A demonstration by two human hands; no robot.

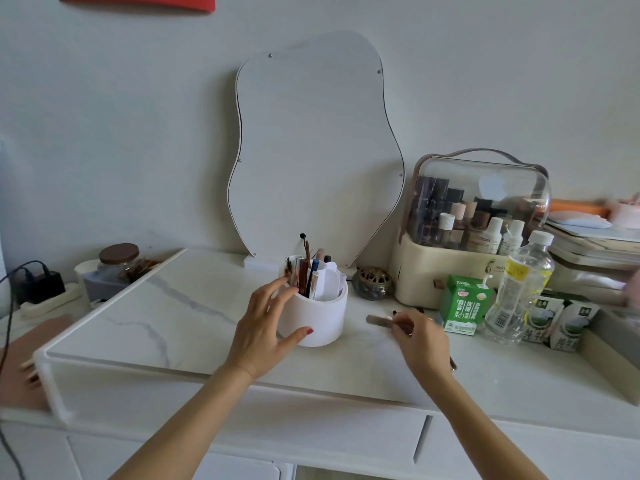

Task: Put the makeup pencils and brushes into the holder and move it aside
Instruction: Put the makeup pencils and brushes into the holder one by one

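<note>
Both my bare forearms reach up from the near edge over the white marble-patterned tabletop (180, 317). My left hand (265, 332) is spread wide, fingers fanned, cupping the left side of the round white plastic holder (320, 318); the thumb presses its lower front wall and the fingertips lie at its rim. That holder stands between my two hands, close in front of the wavy-edged mirror (311, 150), with several makeup pencils and brushes (306, 275) standing upright in its left compartments. My right hand (420, 341) lies just to the holder's right, fingers curled and pinching a slim brush with a pale blurred tip (379, 321), which points left toward the holder but stays apart from it. A few more dark pencil ends (407, 311) lie on the table just beyond that hand. Further right stand a green drink carton (464, 306) and a clear plastic bottle (519, 285)
</note>
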